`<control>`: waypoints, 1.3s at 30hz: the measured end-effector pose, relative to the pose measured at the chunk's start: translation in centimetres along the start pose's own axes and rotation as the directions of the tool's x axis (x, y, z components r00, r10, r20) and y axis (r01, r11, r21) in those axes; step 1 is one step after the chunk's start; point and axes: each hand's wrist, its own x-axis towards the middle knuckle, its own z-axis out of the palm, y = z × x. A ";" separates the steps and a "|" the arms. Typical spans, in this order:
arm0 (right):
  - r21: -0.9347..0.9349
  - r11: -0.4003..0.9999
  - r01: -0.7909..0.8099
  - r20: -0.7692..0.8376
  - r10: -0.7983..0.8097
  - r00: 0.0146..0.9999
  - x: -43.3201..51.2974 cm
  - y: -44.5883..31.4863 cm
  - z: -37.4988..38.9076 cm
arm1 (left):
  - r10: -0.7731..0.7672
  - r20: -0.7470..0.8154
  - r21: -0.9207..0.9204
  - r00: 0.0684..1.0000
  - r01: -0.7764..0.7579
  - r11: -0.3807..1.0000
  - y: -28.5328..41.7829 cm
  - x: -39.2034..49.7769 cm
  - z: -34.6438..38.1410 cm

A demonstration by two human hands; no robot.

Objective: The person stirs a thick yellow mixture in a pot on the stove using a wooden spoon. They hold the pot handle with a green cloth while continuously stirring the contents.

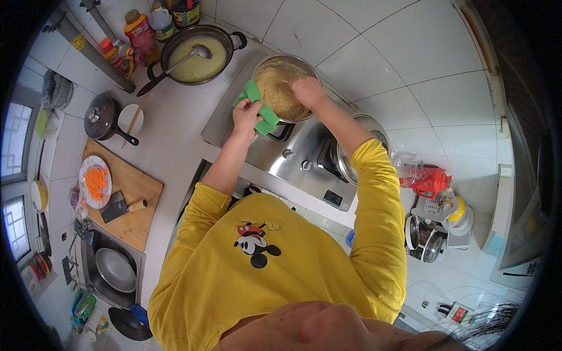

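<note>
A round metal pot (287, 57) sits on the left burner of a stainless steel gas stove (274, 160). Thick yellowish-brown dough or batter (276, 94) coats its bottom and part of its wall. My left hand (247, 115) pinches a folded green cloth (252, 91) against the pot's near left rim. Inside the pot, over the right part of the mixture, is my right hand (307, 91). Its fingers are curled and point down; whether they hold a utensil is hidden.
Left of the stove stands a two-handled pan (178, 72) of pale yellow liquid, with a ladle (199, 51) in it. A cutting board (145, 193) bears a cleaver (114, 208) and a plate (105, 164) of orange shreds. Another lidded pot (347, 164) occupies the right burner.
</note>
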 end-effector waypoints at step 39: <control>0.390 0.877 -0.281 -0.419 0.441 0.794 -12.2 -3.5 -5.0 | -0.029 0.022 0.043 0.999 0.028 0.999 -0.2 0.6 -0.9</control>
